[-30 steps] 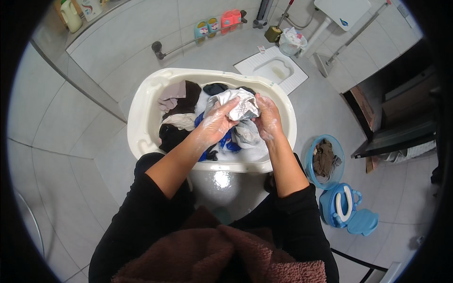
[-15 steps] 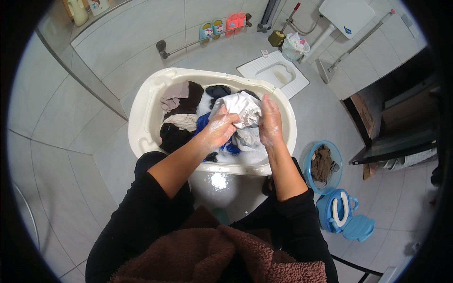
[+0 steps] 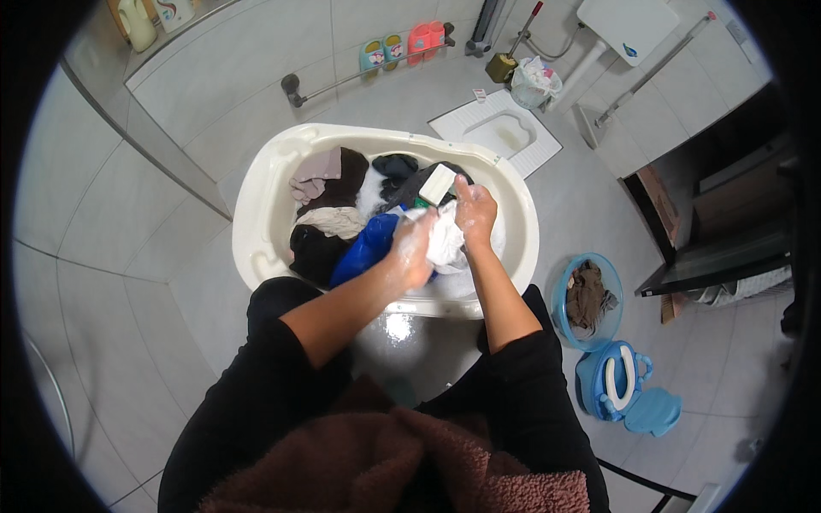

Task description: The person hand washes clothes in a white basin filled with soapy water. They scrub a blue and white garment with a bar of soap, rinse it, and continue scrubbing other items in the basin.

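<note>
A white cloth (image 3: 445, 241) is bunched between my two soapy hands above a cream plastic tub (image 3: 253, 201). My left hand (image 3: 412, 253) is closed on the cloth's left side, slightly blurred. Wrapped round its right side is my right hand (image 3: 476, 214), with the thumb pointing up. Right beside that thumb a pale bar of soap (image 3: 439, 185) sits over dark clothes, with a bit of green under it. A blue garment (image 3: 368, 248) lies left of my left hand. Black, brown, mauve and cream clothes (image 3: 333, 221) fill the tub's left part, with suds among them.
Right of the tub stand a blue basin (image 3: 617, 299) of brown clothes and a blue child's potty (image 3: 599, 402). Behind are a squat toilet (image 3: 487, 128), a waste bin (image 3: 532, 90), a toilet brush (image 3: 505, 64) and a wall rail (image 3: 342, 83) with slippers.
The white cloth, earlier spread wider, is now gathered smaller and lower between my hands. The bar of soap and more of the dark and blue clothes have come into sight.
</note>
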A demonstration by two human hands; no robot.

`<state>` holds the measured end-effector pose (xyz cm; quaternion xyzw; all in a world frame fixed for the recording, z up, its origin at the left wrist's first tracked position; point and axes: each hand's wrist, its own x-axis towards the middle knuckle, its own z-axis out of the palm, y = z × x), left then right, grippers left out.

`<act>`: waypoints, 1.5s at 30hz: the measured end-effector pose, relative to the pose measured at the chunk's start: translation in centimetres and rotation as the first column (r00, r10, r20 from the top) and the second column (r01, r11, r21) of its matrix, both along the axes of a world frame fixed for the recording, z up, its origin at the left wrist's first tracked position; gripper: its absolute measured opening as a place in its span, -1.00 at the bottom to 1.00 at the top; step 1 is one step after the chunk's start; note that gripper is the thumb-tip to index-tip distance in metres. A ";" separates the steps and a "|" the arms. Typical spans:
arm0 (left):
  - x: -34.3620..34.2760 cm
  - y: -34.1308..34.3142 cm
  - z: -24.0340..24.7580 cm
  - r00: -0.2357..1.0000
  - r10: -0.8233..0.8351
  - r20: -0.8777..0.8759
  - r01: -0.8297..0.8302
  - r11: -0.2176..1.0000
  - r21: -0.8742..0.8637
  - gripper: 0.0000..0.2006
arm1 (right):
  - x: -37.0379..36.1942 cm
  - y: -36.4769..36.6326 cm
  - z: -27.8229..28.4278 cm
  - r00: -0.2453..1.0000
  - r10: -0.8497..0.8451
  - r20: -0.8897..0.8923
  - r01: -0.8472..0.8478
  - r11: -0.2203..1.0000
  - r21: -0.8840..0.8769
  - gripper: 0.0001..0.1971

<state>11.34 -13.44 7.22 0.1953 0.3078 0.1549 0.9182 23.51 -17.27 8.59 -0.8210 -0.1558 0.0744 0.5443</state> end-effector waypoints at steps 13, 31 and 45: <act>-1.1 0.0 0.2 0.998 -0.023 0.062 0.026 0.998 -0.051 -0.72 | -4.0 -0.4 1.6 0.901 0.144 0.410 -0.049 0.971 -0.233 -0.71; 0.0 2.2 0.9 0.972 0.015 0.235 0.033 0.979 -0.200 -0.60 | 0.7 -1.0 0.2 0.738 0.259 -0.623 0.034 0.908 0.418 -0.54; -3.6 5.3 1.6 0.877 0.081 -0.474 0.467 0.093 0.879 -0.46 | -1.3 -5.9 5.6 0.786 0.466 -0.406 -0.206 0.816 0.540 -0.69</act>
